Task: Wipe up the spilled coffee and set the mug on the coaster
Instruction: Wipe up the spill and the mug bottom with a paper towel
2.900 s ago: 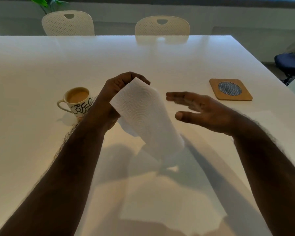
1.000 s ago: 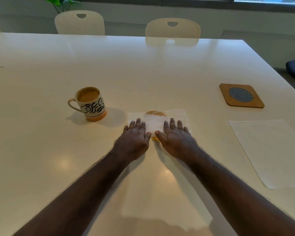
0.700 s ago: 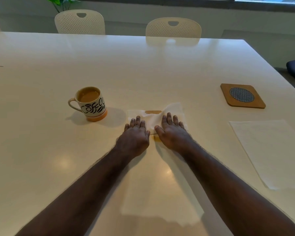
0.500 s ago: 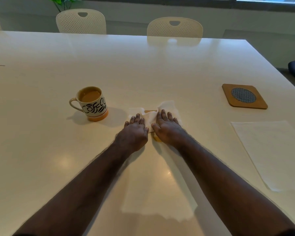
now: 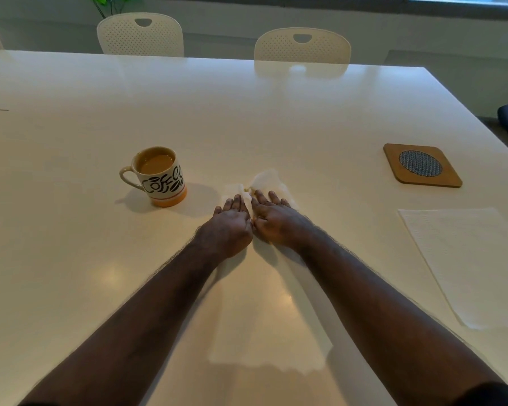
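The mug [image 5: 159, 175], full of coffee, stands on the table [image 5: 247, 118] at your left. Just right of it your left hand [image 5: 229, 227] lies flat, fingers extended, palm down on the bunched paper towel [image 5: 266, 183]. Your right hand [image 5: 276, 219] presses beside it, thumbs touching, fingers spread on the same towel; neither hand grasps anything. A small brown stain shows at the fingertips. The coaster [image 5: 422, 165] sits well apart at right, a second paper sheet [image 5: 475, 259] nearer you.

Soft daylight from far windows, glare on table [image 5: 276, 118], wide-angle bowing
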